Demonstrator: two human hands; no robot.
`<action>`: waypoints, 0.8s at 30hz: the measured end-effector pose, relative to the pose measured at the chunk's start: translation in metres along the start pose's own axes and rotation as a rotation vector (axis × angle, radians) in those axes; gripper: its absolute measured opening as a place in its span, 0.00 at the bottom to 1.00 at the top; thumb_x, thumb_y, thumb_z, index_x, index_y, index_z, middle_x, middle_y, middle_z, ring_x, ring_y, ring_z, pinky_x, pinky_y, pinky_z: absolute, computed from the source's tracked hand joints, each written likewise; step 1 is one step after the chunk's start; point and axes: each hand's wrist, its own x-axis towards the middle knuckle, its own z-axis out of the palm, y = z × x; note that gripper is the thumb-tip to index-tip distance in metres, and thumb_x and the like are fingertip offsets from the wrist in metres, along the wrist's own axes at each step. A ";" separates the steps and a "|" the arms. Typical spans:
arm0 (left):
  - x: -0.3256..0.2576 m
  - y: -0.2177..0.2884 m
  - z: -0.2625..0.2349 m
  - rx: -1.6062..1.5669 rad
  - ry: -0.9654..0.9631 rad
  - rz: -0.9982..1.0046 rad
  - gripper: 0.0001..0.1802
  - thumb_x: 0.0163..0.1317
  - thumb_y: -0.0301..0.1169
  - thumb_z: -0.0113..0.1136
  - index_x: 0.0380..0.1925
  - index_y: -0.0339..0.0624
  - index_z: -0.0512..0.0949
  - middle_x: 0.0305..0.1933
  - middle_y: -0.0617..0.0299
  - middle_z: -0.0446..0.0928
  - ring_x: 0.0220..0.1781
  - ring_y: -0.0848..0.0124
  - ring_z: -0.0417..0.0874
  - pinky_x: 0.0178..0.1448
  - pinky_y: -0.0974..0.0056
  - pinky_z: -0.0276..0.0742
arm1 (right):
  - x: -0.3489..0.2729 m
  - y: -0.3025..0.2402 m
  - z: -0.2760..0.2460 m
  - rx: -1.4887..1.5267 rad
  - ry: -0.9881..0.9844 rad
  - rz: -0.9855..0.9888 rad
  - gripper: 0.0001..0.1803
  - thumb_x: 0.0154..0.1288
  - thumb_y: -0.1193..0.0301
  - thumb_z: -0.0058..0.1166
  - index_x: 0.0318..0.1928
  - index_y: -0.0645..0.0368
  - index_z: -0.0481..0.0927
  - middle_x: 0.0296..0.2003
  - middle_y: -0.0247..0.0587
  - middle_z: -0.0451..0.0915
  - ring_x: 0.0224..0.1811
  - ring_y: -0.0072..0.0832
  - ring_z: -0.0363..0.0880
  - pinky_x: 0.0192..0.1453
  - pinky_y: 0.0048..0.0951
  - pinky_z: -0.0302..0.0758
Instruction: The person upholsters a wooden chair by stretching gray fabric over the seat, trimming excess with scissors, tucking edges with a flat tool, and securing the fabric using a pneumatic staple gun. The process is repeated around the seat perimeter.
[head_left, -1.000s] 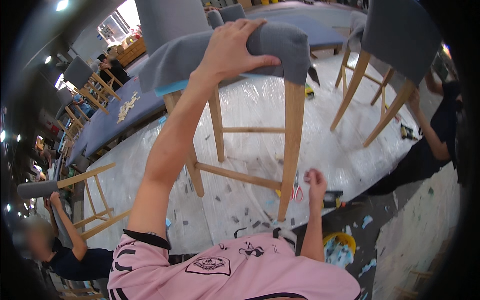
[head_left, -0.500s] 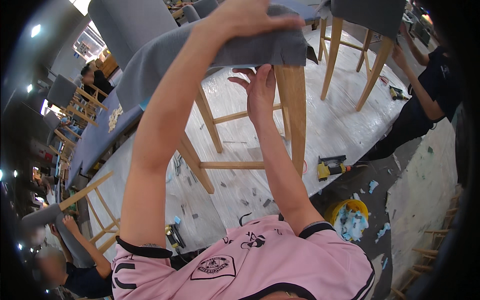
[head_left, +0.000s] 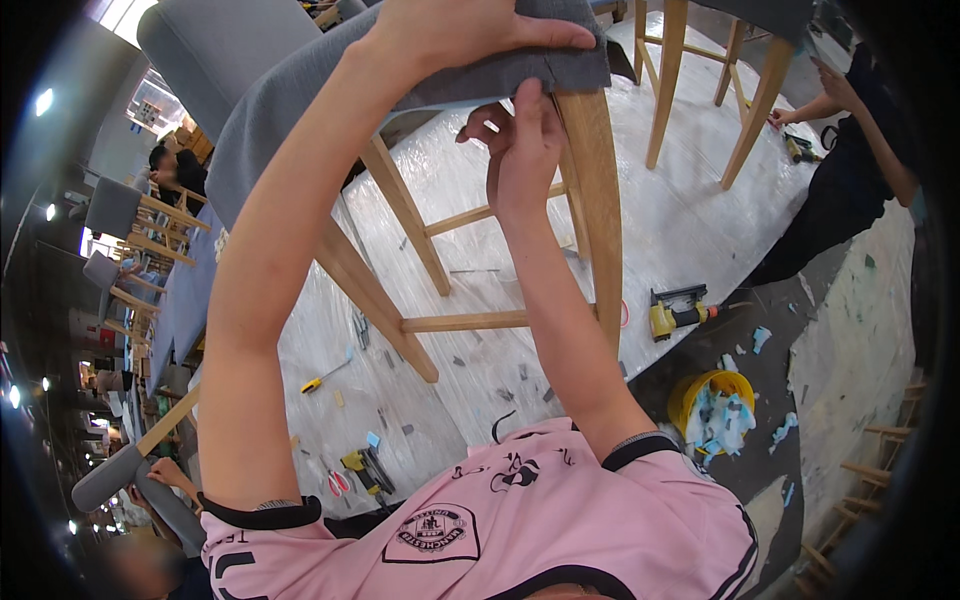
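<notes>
A chair with a grey fabric-covered seat [head_left: 290,110] and pale wooden legs [head_left: 597,200] stands before me. My left hand [head_left: 455,35] lies over the top of the seat corner, its thumb stretched along the grey fabric; its other fingers are cut off by the upper edge. Below that corner, beside the top of the near leg, my right hand [head_left: 525,150] has its thumb and a finger at the hem of the grey fabric [head_left: 500,78]. The other fingers of this hand curl loosely under the seat. A strip of light blue shows beneath the hem.
Plastic sheeting [head_left: 440,400] covers the worktop, strewn with scraps. Yellow-black staple guns [head_left: 675,315] lie to the right and near my left side, with a yellow-handled tool [head_left: 313,384]. A yellow bucket [head_left: 683,410] holds blue scraps. Co-workers stand at right and lower left.
The view has shifted slightly, and the chair appears higher and a little leftward. My right thumb has come up onto the fabric hem. At right, the co-worker's hands have moved lower.
</notes>
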 end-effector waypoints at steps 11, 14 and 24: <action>-0.006 0.000 0.006 0.027 0.056 0.015 0.48 0.60 0.68 0.61 0.65 0.37 0.75 0.54 0.44 0.82 0.57 0.49 0.84 0.59 0.51 0.79 | -0.010 -0.005 0.002 0.023 -0.003 0.043 0.23 0.79 0.48 0.53 0.49 0.57 0.76 0.39 0.33 0.78 0.24 0.23 0.73 0.32 0.34 0.77; -0.007 0.005 0.006 0.037 0.052 0.010 0.48 0.60 0.68 0.61 0.65 0.38 0.75 0.54 0.44 0.82 0.57 0.49 0.84 0.59 0.51 0.79 | -0.009 -0.012 0.010 0.029 0.049 0.018 0.23 0.77 0.48 0.56 0.42 0.58 0.76 0.31 0.34 0.79 0.22 0.23 0.74 0.27 0.31 0.77; -0.024 0.033 0.002 0.067 0.131 0.063 0.48 0.62 0.69 0.58 0.65 0.36 0.73 0.53 0.42 0.81 0.57 0.48 0.84 0.57 0.49 0.80 | -0.028 -0.014 -0.010 0.034 -0.002 -0.012 0.19 0.79 0.50 0.54 0.50 0.53 0.77 0.32 0.29 0.79 0.25 0.21 0.72 0.34 0.31 0.76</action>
